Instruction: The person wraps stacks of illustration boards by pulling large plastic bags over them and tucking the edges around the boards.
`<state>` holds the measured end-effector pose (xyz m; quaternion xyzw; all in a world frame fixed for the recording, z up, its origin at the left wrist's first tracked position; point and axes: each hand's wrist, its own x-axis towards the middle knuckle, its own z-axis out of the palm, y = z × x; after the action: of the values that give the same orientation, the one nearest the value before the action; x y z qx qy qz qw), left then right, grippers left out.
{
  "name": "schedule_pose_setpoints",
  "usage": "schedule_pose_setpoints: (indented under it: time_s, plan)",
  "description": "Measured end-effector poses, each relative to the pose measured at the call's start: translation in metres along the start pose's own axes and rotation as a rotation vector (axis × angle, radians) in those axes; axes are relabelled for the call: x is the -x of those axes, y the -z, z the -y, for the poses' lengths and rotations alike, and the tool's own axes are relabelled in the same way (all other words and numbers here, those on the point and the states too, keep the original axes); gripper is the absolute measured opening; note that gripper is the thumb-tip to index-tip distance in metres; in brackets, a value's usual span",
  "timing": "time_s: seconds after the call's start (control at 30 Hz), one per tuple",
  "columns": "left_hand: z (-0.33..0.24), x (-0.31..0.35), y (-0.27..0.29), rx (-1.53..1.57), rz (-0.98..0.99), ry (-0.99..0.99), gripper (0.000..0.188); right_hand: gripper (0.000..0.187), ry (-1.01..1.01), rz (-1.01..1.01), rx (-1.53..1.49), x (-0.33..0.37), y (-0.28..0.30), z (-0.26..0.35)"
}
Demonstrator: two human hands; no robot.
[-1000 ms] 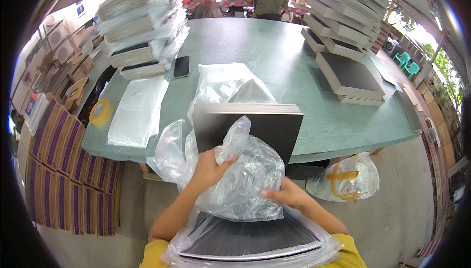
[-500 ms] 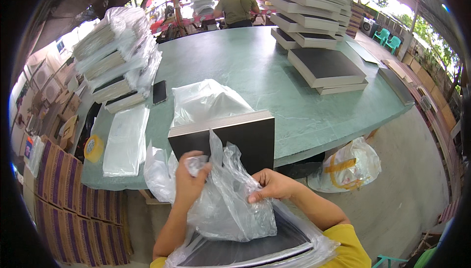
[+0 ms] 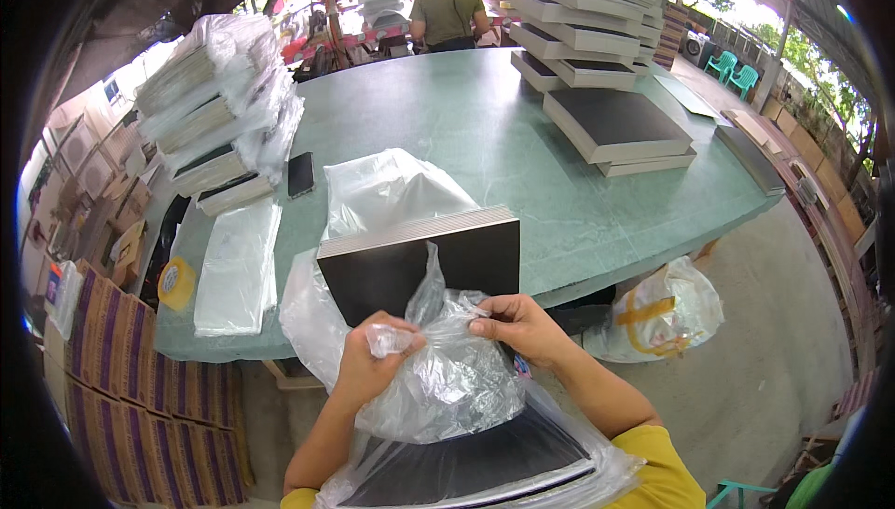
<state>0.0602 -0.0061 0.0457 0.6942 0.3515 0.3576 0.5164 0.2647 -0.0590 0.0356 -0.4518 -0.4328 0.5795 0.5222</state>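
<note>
Gripping a clear plastic bag [image 3: 447, 369], the left hand [image 3: 365, 364] and right hand [image 3: 517, 325] pinch it with closed fingers near a dark board [image 3: 419, 262] at the surface's [image 3: 466, 127] near edge.

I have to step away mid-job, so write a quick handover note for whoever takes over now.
Left hand and right hand both pinch the mouth of a clear plastic bag.
A dark panel stack stands on edge at the green table's near edge, unbagged.
Done: a bagged stack lies on the lap.
Left: bag not yet over the standing stack.
</note>
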Motion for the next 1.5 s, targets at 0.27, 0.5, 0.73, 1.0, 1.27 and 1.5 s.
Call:
schedule_pose_setpoints:
  time_s: [0.27,0.5,0.73,1.0,1.27,1.5]
  plan:
    - [0.041,0.006,0.029,-0.021,-0.069,-0.022,0.024,0.018,0.043,0.022,-0.169,-0.001,0.015,0.005]
    - [0.029,0.011,0.074,-0.207,-0.574,-0.282,0.012,0.013,-0.162,0.195,-0.397,0.004,0.01,0.015]
    - [-0.009,0.015,0.051,0.201,-0.01,-0.09,0.011,0.012,-0.114,0.127,-0.316,0.013,-0.02,0.037]
    - [-0.041,0.006,-0.002,-0.085,0.168,-0.229,0.019,0.017,0.069,0.073,-0.393,0.0,-0.054,0.026]
    - [-0.028,-0.009,0.017,-0.18,0.093,-0.187,0.015,0.033,-0.293,0.6,0.818,0.017,-0.015,0.04]
    - [-0.027,-0.006,0.008,-0.081,0.148,-0.17,0.013,0.023,-0.199,0.264,0.139,-0.01,-0.01,0.032]
